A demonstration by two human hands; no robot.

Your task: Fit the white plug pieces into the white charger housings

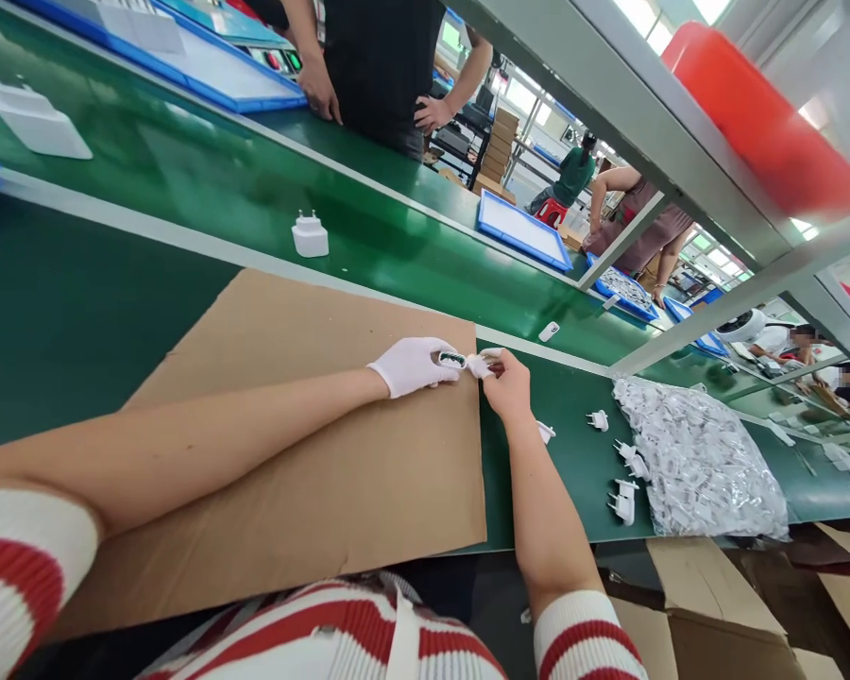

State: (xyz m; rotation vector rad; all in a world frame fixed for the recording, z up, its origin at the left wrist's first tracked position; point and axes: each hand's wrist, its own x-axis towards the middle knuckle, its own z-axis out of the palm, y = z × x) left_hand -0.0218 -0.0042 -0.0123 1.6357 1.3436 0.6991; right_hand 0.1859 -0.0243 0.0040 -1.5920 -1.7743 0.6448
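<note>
My left hand [412, 367], in a white glove, is closed around a white charger housing [452, 360] whose open end faces right and shows something dark inside. Bare-skinned, my right hand [510, 382] pinches a small white plug piece [477, 365] close to that open end; whether the two parts touch I cannot tell. Both hands are over the right edge of a brown cardboard sheet [326, 425]. Loose white plug pieces [623, 501] with pins lie on the green table right of my right forearm, one partly hidden behind it.
A clear bag [701, 458] full of white plug pieces lies at right. Beyond the cardboard, a green conveyor belt [411, 274] carries white chargers [310, 234]. Blue trays [524, 229] and other people stand along the far side. A metal frame [652, 113] slants overhead; open cartons [722, 590] sit below right.
</note>
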